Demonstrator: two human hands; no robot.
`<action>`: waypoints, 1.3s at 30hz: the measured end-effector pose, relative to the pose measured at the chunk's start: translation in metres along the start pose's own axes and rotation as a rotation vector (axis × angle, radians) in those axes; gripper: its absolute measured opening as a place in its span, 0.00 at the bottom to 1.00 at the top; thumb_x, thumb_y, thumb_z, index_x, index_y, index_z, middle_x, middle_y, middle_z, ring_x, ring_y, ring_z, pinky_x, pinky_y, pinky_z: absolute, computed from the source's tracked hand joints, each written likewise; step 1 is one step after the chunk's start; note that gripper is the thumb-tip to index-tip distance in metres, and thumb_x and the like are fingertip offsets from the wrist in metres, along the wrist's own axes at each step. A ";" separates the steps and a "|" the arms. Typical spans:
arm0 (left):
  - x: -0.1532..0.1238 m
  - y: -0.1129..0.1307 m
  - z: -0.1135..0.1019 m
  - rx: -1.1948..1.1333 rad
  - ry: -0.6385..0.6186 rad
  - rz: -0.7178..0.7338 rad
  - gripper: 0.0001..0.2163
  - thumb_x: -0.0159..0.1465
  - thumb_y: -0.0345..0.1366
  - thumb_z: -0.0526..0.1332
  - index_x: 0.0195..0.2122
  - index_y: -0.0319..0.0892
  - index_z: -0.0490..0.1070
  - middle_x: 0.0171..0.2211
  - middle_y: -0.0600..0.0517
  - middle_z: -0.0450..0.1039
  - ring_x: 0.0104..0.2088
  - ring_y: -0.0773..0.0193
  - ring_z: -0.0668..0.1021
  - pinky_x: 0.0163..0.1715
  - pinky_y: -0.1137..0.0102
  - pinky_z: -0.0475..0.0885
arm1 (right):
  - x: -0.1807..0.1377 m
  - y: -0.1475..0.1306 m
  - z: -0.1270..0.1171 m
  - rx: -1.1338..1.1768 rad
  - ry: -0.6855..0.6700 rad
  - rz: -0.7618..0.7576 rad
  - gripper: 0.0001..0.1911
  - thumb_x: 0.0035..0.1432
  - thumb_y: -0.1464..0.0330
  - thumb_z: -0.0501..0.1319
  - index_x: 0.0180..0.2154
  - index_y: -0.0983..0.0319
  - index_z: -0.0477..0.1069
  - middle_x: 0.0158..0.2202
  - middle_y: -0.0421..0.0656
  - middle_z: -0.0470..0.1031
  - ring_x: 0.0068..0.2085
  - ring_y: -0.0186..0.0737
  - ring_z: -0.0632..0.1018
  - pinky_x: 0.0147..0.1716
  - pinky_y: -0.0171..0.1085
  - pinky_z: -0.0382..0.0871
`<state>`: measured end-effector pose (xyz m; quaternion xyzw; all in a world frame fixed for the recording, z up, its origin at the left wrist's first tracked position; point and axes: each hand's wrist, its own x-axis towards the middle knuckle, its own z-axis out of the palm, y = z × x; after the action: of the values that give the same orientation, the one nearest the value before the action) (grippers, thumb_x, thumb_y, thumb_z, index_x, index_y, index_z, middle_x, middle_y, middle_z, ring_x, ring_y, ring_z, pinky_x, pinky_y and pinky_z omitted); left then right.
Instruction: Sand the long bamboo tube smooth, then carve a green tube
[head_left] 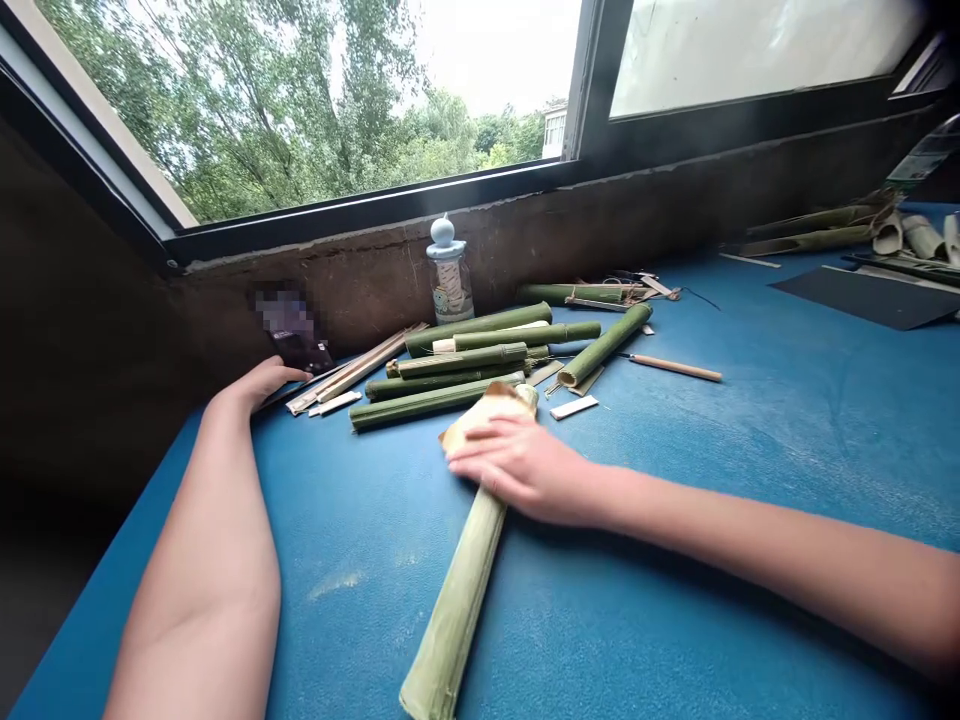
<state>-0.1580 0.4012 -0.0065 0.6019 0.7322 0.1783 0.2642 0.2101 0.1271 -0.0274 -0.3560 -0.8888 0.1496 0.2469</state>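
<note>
My right hand [525, 465] presses a tan sheet of sandpaper [480, 415] over the upper end of a pale bamboo tube [457, 610], fingers bent across the sheet. The tube lies slanted on the blue table, its near end towards me and its green skin mostly pale. At the far left, my left hand [259, 382] is at the lower edge of a dark phone [296, 330] that leans against the wall. Its thumb lies along the phone's bottom; the other fingers are mostly hidden. The phone's screen is blurred.
Several green bamboo tubes [435, 398] and thin bamboo strips [360, 370] lie beyond my hands. A lidded jar [450, 285] stands by the wall. A wooden-handled tool [675, 368] lies to the right. Farther right are a black sheet [862, 297] and more bamboo pieces [817, 240].
</note>
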 end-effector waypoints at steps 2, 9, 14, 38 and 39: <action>0.001 0.000 0.000 0.014 0.004 -0.006 0.19 0.64 0.43 0.63 0.53 0.40 0.68 0.52 0.46 0.71 0.47 0.56 0.76 0.45 0.56 0.76 | -0.006 -0.018 0.007 0.062 -0.065 -0.176 0.20 0.71 0.64 0.47 0.54 0.60 0.74 0.57 0.37 0.74 0.62 0.39 0.69 0.67 0.42 0.52; -0.003 0.006 0.002 0.044 0.003 0.002 0.18 0.65 0.43 0.62 0.53 0.39 0.69 0.51 0.46 0.71 0.46 0.57 0.76 0.45 0.57 0.76 | -0.002 -0.010 0.010 -0.015 -0.046 -0.107 0.22 0.71 0.65 0.45 0.55 0.62 0.73 0.58 0.39 0.74 0.63 0.41 0.68 0.67 0.43 0.52; -0.003 0.006 0.001 0.064 -0.003 -0.003 0.19 0.65 0.43 0.62 0.53 0.39 0.69 0.51 0.46 0.71 0.46 0.57 0.77 0.44 0.57 0.76 | -0.016 -0.038 0.015 -0.074 -0.116 -0.342 0.25 0.72 0.61 0.40 0.58 0.56 0.69 0.63 0.29 0.65 0.65 0.35 0.64 0.68 0.37 0.50; -0.004 0.003 0.000 0.055 0.008 0.021 0.18 0.66 0.43 0.62 0.54 0.40 0.68 0.52 0.46 0.71 0.47 0.57 0.76 0.46 0.56 0.75 | -0.002 -0.021 0.012 0.100 -0.104 -0.346 0.21 0.70 0.65 0.48 0.55 0.63 0.73 0.58 0.39 0.73 0.61 0.35 0.70 0.66 0.36 0.53; -0.005 0.003 0.001 0.055 0.008 0.020 0.18 0.66 0.43 0.62 0.54 0.40 0.68 0.52 0.46 0.71 0.47 0.57 0.76 0.46 0.57 0.75 | -0.001 -0.016 0.011 0.093 -0.087 -0.287 0.21 0.70 0.66 0.47 0.54 0.64 0.74 0.58 0.41 0.74 0.61 0.36 0.70 0.66 0.37 0.53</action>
<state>-0.1543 0.3973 -0.0041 0.6154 0.7319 0.1634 0.2428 0.1956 0.1147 -0.0299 -0.2065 -0.9325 0.1691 0.2432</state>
